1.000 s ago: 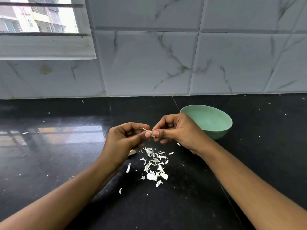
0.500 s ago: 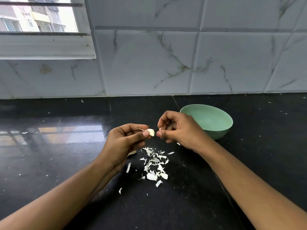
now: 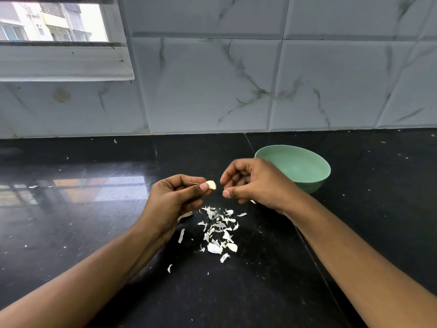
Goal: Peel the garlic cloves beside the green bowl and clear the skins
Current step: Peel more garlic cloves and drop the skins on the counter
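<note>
Garlic clove (image 3: 211, 185): pale cream, mostly bare, pinched at tip of left hand (image 3: 175, 200), held up above counter (image 3: 94, 233). Thin wisp of skin pokes out leftward from grip. Skins (image 3: 220, 230): white papery flakes, loose scatter on black counter right below clove; couple of strays lie nearer, to left. Green bowl (image 3: 307, 166): upright, just right of scatter, mouth up.

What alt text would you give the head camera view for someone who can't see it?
A person's left hand pinches a garlic clove above scattered skins on a black counter. The right hand, fingers loosely curled, hovers beside it. A green bowl sits behind the right hand.
</note>
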